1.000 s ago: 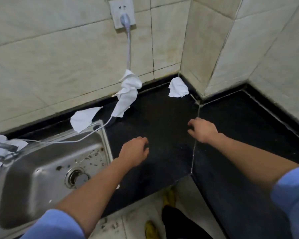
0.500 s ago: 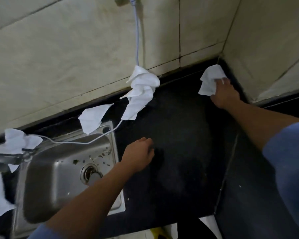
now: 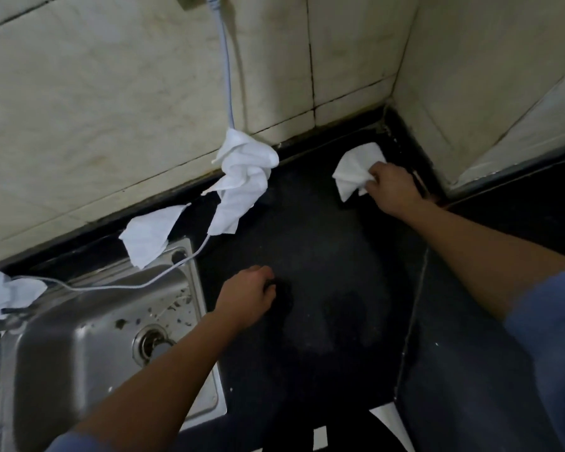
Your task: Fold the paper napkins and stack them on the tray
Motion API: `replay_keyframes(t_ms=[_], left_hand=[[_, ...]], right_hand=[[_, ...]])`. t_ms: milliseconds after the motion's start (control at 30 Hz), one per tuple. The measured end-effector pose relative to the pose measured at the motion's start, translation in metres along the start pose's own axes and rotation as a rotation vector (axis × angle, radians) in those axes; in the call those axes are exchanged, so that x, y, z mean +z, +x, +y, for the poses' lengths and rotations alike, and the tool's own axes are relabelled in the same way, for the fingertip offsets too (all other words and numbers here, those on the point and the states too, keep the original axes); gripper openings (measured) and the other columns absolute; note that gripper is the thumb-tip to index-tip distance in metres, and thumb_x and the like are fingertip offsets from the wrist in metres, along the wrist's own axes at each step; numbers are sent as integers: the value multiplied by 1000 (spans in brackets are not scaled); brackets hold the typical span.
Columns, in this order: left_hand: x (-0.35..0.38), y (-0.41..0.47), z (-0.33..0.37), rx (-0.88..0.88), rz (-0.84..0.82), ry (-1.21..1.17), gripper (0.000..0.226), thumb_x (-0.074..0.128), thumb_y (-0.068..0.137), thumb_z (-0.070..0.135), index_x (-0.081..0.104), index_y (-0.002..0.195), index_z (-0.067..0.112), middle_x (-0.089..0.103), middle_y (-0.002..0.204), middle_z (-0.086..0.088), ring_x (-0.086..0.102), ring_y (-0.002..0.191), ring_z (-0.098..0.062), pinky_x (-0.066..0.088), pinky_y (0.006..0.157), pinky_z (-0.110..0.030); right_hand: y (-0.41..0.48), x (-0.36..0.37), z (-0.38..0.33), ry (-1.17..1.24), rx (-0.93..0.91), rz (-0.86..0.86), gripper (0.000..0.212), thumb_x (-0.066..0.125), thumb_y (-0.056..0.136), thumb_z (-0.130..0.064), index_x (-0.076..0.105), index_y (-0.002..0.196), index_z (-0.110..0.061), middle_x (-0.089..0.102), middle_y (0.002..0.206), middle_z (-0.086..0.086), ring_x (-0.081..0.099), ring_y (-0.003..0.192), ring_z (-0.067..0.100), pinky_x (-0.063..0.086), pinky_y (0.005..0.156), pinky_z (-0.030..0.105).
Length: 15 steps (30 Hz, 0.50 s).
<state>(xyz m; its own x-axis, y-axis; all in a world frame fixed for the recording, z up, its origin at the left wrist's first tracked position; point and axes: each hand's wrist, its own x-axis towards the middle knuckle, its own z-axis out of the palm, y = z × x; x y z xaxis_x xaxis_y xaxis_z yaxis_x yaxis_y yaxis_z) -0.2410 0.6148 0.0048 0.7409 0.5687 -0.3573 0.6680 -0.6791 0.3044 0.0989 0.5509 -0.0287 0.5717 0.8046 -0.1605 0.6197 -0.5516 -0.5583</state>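
Across the black counter [image 3: 323, 256], take the sink [image 3: 62, 370] as your mark. Past its far right corner a twisted napkin [image 3: 242, 181] hangs on the cable [image 3: 225, 76]. Another napkin [image 3: 149, 233] lies on its back rim. Well right of the sink, your right hand [image 3: 392, 187] grasps a crumpled napkin [image 3: 354, 172], so this looks like the pick-up step. Your left hand [image 3: 245, 298], just right of the sink, is clenched on nothing. No tray shows. Next, draw the napkin toward you, flatten it and fold it.
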Motion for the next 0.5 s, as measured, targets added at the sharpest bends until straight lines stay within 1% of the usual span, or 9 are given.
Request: replay_keyframes(t_ms=[33, 100, 167, 267, 367, 433, 500], left_hand=[[-1, 1, -2, 12, 2, 5, 18, 53, 88, 29, 60, 101, 19, 61, 98, 0, 60, 87, -20, 49, 72, -34], [-2, 3, -6, 35, 3, 3, 17, 53, 88, 29, 59, 100, 19, 61, 97, -1, 60, 86, -21, 49, 72, -35], [-2, 2, -11, 61, 7, -3, 17, 54, 87, 28, 60, 99, 18, 62, 96, -1, 61, 86, -22, 50, 72, -35], [1, -2, -19, 98, -6, -18, 17, 55, 86, 28, 61, 99, 18, 63, 96, -1, 61, 87, -22, 50, 74, -36], [14, -7, -28, 147, -52, -19, 17, 54, 88, 29, 60, 101, 19, 62, 98, 0, 60, 88, -19, 50, 75, -34], [25, -11, -30, 177, -91, -6, 19, 53, 89, 29, 60, 104, 20, 62, 101, 0, 60, 91, -18, 49, 76, -32], [37, -14, -28, 207, -126, -12, 21, 53, 89, 28, 61, 106, 19, 62, 103, 0, 59, 91, -18, 48, 75, -31]], right_hand=[[-16, 2, -9, -9, -28, 3, 21, 57, 89, -13, 61, 102, 4, 62, 100, 26, 60, 93, 39, 40, 70, 33], [-53, 11, -21, -13, -73, -14, 23, 58, 86, -14, 62, 106, -2, 62, 104, 23, 60, 95, 38, 46, 79, 37], [-95, 26, -27, -13, -68, -53, 26, 59, 86, -16, 62, 110, -6, 61, 109, 19, 60, 98, 36, 49, 84, 39], [-162, 56, -32, -72, -19, -157, 30, 56, 90, -23, 60, 118, -11, 59, 116, 13, 59, 103, 33, 48, 86, 39], [-213, 84, -26, -149, 37, -313, 30, 51, 93, -27, 57, 121, -17, 55, 119, 5, 58, 108, 27, 45, 86, 36], [-230, 92, -24, -142, 61, -364, 32, 51, 92, -25, 56, 123, -21, 54, 123, 2, 55, 112, 23, 45, 87, 34], [-237, 90, -25, -107, 80, -372, 38, 53, 90, -24, 54, 128, -25, 49, 131, -1, 54, 115, 22, 46, 88, 33]])
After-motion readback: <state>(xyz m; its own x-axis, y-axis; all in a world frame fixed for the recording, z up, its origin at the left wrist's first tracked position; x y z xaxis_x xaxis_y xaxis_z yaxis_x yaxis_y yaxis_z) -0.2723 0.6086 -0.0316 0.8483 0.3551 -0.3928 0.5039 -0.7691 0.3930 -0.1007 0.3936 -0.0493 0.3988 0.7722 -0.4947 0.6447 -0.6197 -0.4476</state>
